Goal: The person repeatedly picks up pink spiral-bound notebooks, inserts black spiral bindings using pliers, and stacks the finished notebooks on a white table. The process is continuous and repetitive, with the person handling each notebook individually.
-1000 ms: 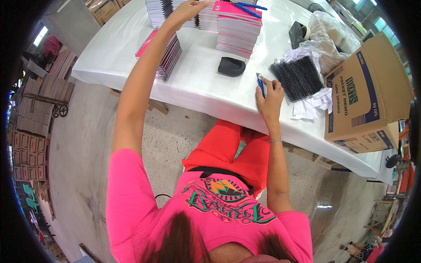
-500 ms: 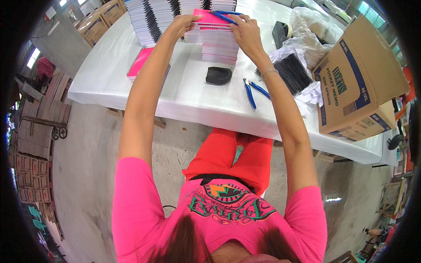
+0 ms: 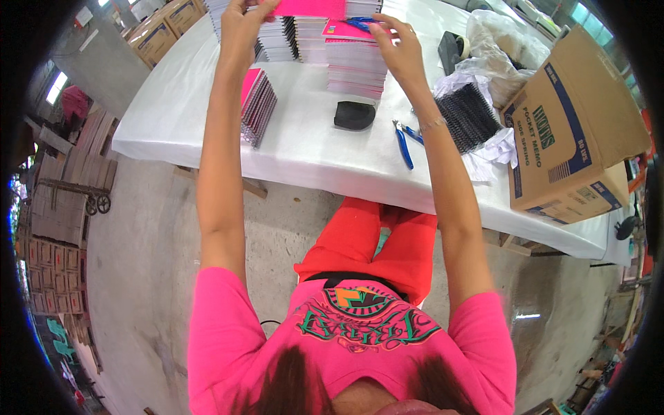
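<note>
My left hand (image 3: 243,31) is raised over the far part of the table, pinching the edge of a pink-covered notebook (image 3: 311,7) that runs out of the top of the view. My right hand (image 3: 400,48) grips a pair of blue-handled pliers (image 3: 360,24) over a stack of notebook pages (image 3: 356,69) topped by a pink cover. Beneath my left forearm lies a pile of spiral-bound pink notebooks (image 3: 257,107), partly hidden. A second pair of blue-handled cutting pliers (image 3: 403,146) lies on the table beside my right forearm.
The white-covered table (image 3: 304,162) also bears a black curved block (image 3: 354,115), black binding coils (image 3: 467,117) on crumpled paper, a tape dispenser (image 3: 451,52) and plastic bags (image 3: 494,41). A large open cardboard box (image 3: 564,145) stands at right. Bound notebooks (image 3: 277,41) are stacked behind.
My left hand has moved up and left, lifting the pink notebook off the stack. My right hand stays near the stack with the pliers. The spiral-bound pile shows more of its side.
</note>
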